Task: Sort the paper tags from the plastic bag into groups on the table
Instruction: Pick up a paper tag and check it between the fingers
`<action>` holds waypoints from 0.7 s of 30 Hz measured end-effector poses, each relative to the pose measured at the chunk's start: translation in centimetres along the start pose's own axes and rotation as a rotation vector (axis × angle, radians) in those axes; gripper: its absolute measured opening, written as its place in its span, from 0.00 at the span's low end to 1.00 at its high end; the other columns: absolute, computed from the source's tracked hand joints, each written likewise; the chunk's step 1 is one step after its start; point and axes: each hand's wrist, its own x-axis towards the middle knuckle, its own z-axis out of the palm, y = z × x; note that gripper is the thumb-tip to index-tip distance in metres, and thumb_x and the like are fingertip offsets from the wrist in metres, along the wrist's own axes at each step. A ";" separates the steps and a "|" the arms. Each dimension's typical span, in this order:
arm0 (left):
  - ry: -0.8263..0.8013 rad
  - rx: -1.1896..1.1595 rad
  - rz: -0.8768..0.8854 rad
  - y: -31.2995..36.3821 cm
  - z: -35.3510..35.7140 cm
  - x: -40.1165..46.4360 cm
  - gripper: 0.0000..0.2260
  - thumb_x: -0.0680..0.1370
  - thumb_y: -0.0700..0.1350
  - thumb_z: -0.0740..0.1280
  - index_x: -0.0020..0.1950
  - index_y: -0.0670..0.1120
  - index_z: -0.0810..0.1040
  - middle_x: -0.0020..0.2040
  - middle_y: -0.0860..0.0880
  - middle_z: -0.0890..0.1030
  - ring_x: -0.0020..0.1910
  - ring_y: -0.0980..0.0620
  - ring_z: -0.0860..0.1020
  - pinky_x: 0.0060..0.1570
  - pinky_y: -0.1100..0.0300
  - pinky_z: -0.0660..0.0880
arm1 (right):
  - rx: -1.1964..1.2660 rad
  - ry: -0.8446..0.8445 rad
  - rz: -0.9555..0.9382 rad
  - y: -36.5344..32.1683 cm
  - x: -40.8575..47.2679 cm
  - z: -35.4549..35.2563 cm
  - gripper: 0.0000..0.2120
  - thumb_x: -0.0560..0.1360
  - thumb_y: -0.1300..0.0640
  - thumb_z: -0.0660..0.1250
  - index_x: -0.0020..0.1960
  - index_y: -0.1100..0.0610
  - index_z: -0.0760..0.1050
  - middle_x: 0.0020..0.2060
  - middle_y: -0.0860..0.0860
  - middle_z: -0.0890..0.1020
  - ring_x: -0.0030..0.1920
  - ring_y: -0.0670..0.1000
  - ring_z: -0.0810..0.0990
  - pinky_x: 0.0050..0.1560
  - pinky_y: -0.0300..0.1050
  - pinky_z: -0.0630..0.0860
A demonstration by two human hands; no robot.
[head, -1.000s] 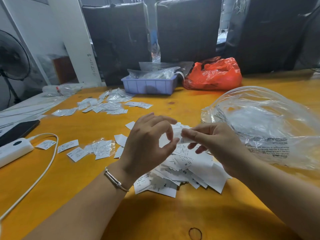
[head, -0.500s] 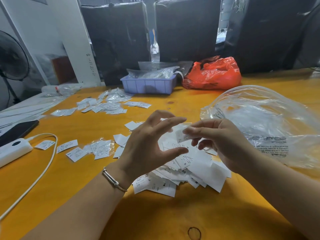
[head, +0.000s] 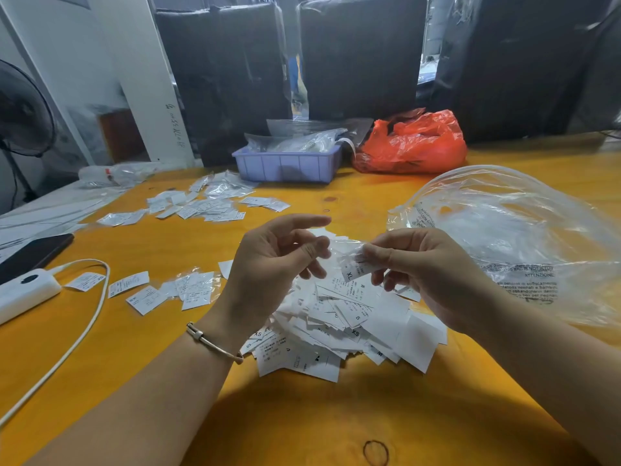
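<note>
Near the tabletop's [head: 134, 381] left edge lies a white power bank [head: 25, 292], with sorted tags [head: 188, 289] beside it. Above the central pile of paper tags [head: 339, 327], the left hand [head: 272, 267] hovers with fingers spread, holding nothing. The right hand [head: 423, 270] pinches an XL tag [head: 353, 272]. The plastic bag [head: 510, 237] lies toward the right edge.

White paper tags [head: 339, 317] heaped on the yellow table [head: 161, 243] beside a crumpled clear plastic bag [head: 510, 230].

Yellow table [head: 161, 348], paper tags [head: 339, 317], plastic bag [head: 524, 237]
</note>
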 end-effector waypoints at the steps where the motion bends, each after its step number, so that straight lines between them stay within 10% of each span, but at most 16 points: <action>1: 0.010 -0.005 -0.007 -0.1 0.0 0.0 0.14 0.72 0.44 0.71 0.57 0.44 0.82 0.38 0.44 0.85 0.32 0.50 0.82 0.33 0.63 0.76 | -0.002 -0.007 0.011 0.0 0.0 0.0 0.09 0.67 0.54 0.71 0.40 0.60 0.84 0.34 0.55 0.84 0.32 0.48 0.78 0.31 0.36 0.73; 12: -0.011 0.128 -0.028 -0.6 -0.5 0.1 0.11 0.79 0.41 0.68 0.61 0.47 0.79 0.49 0.48 0.85 0.43 0.53 0.84 0.38 0.64 0.78 | -0.059 0.036 0.042 0.2 0.1 0.0 0.05 0.71 0.60 0.71 0.39 0.61 0.84 0.33 0.54 0.84 0.31 0.48 0.77 0.31 0.35 0.73; 16: -0.207 0.640 0.135 -0.7 -0.4 -0.1 0.31 0.70 0.64 0.68 0.70 0.55 0.71 0.65 0.57 0.72 0.59 0.64 0.74 0.49 0.68 0.76 | -0.128 0.052 0.016 0.2 -0.1 0.1 0.06 0.73 0.62 0.71 0.38 0.59 0.84 0.29 0.52 0.82 0.30 0.47 0.76 0.30 0.35 0.72; 21: -0.254 0.714 0.154 -0.8 0.0 -0.4 0.37 0.65 0.65 0.71 0.71 0.52 0.72 0.61 0.55 0.79 0.57 0.61 0.76 0.53 0.59 0.78 | -0.183 0.037 -0.017 0.0 -0.2 0.2 0.03 0.71 0.61 0.73 0.39 0.60 0.84 0.30 0.55 0.81 0.31 0.49 0.76 0.31 0.37 0.73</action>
